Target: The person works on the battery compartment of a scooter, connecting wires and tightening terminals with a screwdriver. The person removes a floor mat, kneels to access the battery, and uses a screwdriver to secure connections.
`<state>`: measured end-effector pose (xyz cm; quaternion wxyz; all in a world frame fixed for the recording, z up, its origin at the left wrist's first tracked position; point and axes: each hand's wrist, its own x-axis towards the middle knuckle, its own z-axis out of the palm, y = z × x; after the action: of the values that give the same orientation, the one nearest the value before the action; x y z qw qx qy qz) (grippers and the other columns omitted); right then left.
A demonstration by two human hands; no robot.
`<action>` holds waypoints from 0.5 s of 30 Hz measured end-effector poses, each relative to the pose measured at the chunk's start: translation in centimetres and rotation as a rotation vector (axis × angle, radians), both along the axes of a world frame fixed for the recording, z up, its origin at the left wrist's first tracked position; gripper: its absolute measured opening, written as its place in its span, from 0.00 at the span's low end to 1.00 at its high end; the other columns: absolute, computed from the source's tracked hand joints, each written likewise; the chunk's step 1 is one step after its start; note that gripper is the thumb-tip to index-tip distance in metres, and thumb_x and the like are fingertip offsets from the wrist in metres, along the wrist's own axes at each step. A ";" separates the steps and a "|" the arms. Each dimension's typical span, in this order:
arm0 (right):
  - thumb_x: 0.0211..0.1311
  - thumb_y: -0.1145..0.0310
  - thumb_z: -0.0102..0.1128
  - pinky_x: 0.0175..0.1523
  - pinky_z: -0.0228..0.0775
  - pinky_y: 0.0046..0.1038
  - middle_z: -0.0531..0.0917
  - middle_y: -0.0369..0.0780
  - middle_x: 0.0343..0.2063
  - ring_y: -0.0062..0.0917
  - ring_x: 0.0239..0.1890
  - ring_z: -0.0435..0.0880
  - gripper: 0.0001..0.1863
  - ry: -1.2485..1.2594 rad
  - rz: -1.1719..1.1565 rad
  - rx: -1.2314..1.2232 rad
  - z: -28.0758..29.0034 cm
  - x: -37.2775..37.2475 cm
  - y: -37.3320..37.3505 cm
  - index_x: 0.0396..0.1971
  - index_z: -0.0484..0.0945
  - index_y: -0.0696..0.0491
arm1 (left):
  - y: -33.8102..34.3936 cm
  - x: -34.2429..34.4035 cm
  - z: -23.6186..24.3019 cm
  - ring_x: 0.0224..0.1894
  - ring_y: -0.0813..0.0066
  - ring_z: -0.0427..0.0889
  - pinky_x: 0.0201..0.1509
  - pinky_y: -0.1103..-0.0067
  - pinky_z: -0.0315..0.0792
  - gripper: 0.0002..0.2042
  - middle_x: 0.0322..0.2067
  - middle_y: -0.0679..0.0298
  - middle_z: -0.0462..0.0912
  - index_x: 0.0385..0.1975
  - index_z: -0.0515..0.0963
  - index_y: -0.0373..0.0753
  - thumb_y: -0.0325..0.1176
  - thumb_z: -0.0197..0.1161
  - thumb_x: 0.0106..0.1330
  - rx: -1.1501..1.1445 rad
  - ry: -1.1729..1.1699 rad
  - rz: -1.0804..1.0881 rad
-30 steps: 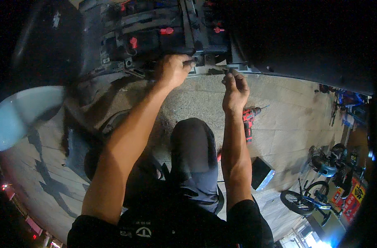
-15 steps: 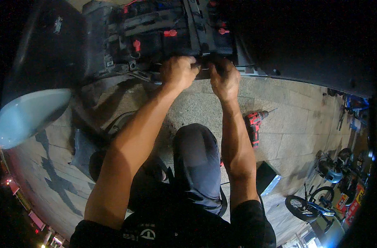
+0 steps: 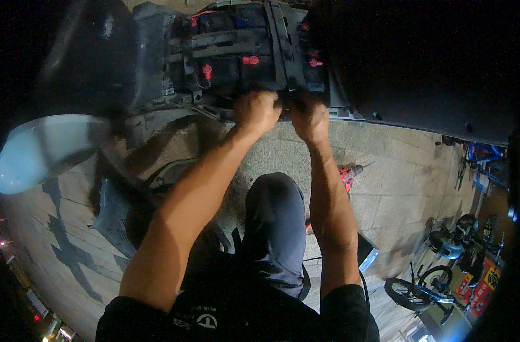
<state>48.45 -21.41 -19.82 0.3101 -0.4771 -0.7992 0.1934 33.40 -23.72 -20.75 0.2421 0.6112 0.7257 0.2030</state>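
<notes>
My left hand (image 3: 257,112) and my right hand (image 3: 309,118) are close together at the near edge of a dark battery compartment (image 3: 168,57), fingers curled closed. What they grip is hidden by the fingers and shadow. Behind them lie black batteries (image 3: 231,77) with red terminal covers (image 3: 251,60), crossed by dark grey straps or bars (image 3: 284,45). The bottom end of the upright bar meets the compartment edge between my two hands.
Black body panels (image 3: 419,68) flank the compartment. A pale blue curved panel (image 3: 43,148) is at left. On the pavement (image 3: 396,176) lie a red drill (image 3: 346,176) and a black box (image 3: 366,251). A bicycle (image 3: 416,288) and other parked vehicles (image 3: 459,242) stand at right.
My right hand has moved left toward my left hand and its fingers have curled inward. Both hands and the compartment now appear lower in the view.
</notes>
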 end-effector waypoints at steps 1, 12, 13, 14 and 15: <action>0.56 0.66 0.60 0.37 0.75 0.37 0.83 0.48 0.32 0.44 0.34 0.83 0.09 0.006 0.003 -0.015 0.2 0.0 0.0 0.34 0.83 0.53 | 0.0 0.1 0.0 0.37 0.47 0.82 0.41 0.60 0.76 0.13 0.33 0.50 0.83 0.36 0.83 0.43 0.40 0.66 0.53 -0.014 0.011 0.003; 0.53 0.61 0.61 0.39 0.74 0.39 0.83 0.50 0.29 0.48 0.34 0.82 0.12 0.011 -0.285 -0.093 0.4 -2.5 -1.4 0.30 0.83 0.55 | -0.4 -0.1 -0.4 0.37 0.47 0.82 0.40 0.60 0.75 0.12 0.33 0.49 0.83 0.34 0.82 0.40 0.37 0.67 0.52 0.038 -0.003 0.019; 0.53 0.61 0.62 0.39 0.74 0.40 0.83 0.50 0.29 0.48 0.34 0.82 0.12 0.025 -0.296 -0.087 0.4 -2.4 -1.5 0.30 0.82 0.55 | -0.4 0.1 0.0 0.37 0.46 0.81 0.40 0.59 0.75 0.11 0.32 0.48 0.83 0.33 0.82 0.40 0.36 0.67 0.52 0.025 -0.008 0.015; 0.53 0.61 0.62 0.39 0.74 0.40 0.83 0.50 0.29 0.49 0.34 0.82 0.12 0.040 -0.308 -0.082 0.2 -2.4 -1.5 0.30 0.82 0.55 | -0.4 0.2 0.3 0.36 0.46 0.81 0.39 0.59 0.75 0.10 0.31 0.48 0.82 0.32 0.81 0.39 0.36 0.67 0.52 0.012 -0.013 0.011; 0.53 0.61 0.61 0.39 0.74 0.40 0.83 0.50 0.28 0.49 0.33 0.82 0.12 0.058 -0.346 -0.039 -0.2 -2.4 -1.6 0.30 0.82 0.55 | -0.3 0.4 0.3 0.36 0.45 0.81 0.39 0.59 0.75 0.09 0.31 0.48 0.82 0.30 0.81 0.39 0.35 0.66 0.51 0.041 -0.010 0.007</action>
<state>46.04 -23.01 -19.98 0.3525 -0.6075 -0.6921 0.1664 33.82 -24.03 -20.47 0.2323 0.6127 0.7221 0.2217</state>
